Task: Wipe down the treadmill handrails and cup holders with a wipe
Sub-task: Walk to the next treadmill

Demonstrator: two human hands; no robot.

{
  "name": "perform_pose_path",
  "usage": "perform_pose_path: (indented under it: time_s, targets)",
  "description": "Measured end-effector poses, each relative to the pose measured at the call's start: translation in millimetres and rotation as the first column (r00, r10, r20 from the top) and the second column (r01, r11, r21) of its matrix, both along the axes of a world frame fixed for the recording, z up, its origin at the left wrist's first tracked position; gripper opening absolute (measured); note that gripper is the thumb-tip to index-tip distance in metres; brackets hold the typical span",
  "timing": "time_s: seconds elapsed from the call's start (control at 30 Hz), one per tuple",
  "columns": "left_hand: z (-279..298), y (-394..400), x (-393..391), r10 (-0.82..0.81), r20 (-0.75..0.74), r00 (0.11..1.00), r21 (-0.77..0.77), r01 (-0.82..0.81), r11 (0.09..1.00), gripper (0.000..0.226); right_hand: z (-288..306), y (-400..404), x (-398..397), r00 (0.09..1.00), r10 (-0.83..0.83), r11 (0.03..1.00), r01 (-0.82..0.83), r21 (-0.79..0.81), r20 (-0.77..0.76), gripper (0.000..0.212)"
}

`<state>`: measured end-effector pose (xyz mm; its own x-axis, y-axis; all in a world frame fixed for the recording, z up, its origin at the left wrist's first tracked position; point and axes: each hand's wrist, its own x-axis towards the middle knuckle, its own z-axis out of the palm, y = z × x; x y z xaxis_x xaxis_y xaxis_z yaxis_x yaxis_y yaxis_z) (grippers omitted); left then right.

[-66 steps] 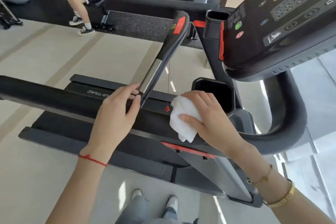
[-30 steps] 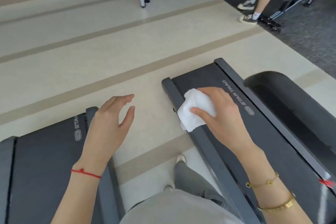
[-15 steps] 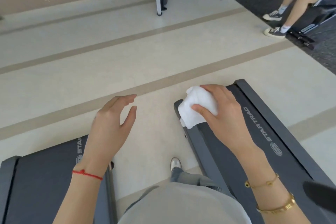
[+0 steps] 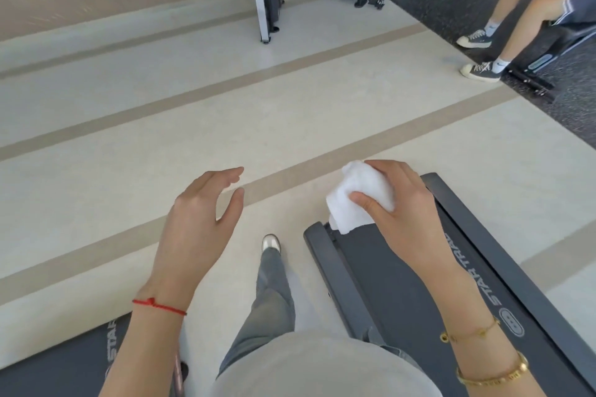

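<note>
While the right hand [image 4: 406,213] kept its grip clamped on the crumpled white wipe [image 4: 358,200] above the rear end of a treadmill deck [image 4: 396,287], the left hand [image 4: 200,226] hung free, its grip apart and holding nothing. No handrail or cup holder was in view. The risk, as I judged it, was walking off with those parts left unwiped.
</note>
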<state>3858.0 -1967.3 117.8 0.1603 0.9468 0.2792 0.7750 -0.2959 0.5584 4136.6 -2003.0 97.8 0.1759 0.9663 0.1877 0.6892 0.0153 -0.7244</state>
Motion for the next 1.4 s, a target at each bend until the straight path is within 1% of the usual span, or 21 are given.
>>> perform_pose_path:
  time_s: [0.23, 0.37, 0.47, 0.7, 0.9, 1.03, 1.13, 1.23, 1.4]
  targets:
    - [3, 174, 15, -0.113, 0.008, 0.994, 0.008, 0.113, 0.994, 0.027, -3, 144, 5, 0.994, -0.106, 0.994, 0.106, 0.004, 0.003, 0.042]
    - [12, 277, 29, -0.206, -0.013, 0.979, 0.023, 0.206, 0.978, 0.027, 4, 221, 10, 0.980, -0.199, 0.980, 0.199, 0.025, -0.006, 0.042]
    - [16, 340, 45, -0.285, -0.021, 0.958, 0.008, 0.285, 0.958, 0.028, 8, 260, 17, 0.958, -0.288, 0.957, 0.288, 0.011, -0.001, 0.044]
    - [14, 436, 94, -0.436, 0.001, 0.900, -0.052, 0.435, 0.899, 0.028, 14, 316, 46, 0.900, -0.434, 0.901, 0.434, -0.008, 0.026, 0.043]
    - [6, 496, 147, -0.540, 0.008, 0.841, -0.079, 0.539, 0.839, 0.028, 9, 353, 84, 0.835, -0.550, 0.835, 0.550, -0.025, 0.000, 0.043]
    - [-2, 534, 196, -0.612, 0.000, 0.791, -0.080, 0.610, 0.788, 0.028, -2, 376, 119, 0.788, -0.615, 0.788, 0.615, -0.023, -0.029, 0.043]
    - [-9, 566, 247, -0.657, -0.007, 0.754, -0.066, 0.655, 0.752, 0.028, -12, 393, 156, 0.756, -0.654, 0.757, 0.653, -0.036, -0.025, 0.043]
    - [-13, 601, 311, -0.697, -0.002, 0.717, -0.069, 0.695, 0.715, 0.028, -17, 416, 205, 0.720, -0.694, 0.720, 0.693, -0.041, -0.025, 0.042]
    - [-6, 649, 433, -0.782, -0.015, 0.624, -0.069, 0.779, 0.623, 0.029, -9, 449, 298, 0.645, -0.763, 0.646, 0.762, -0.042, -0.042, 0.042]
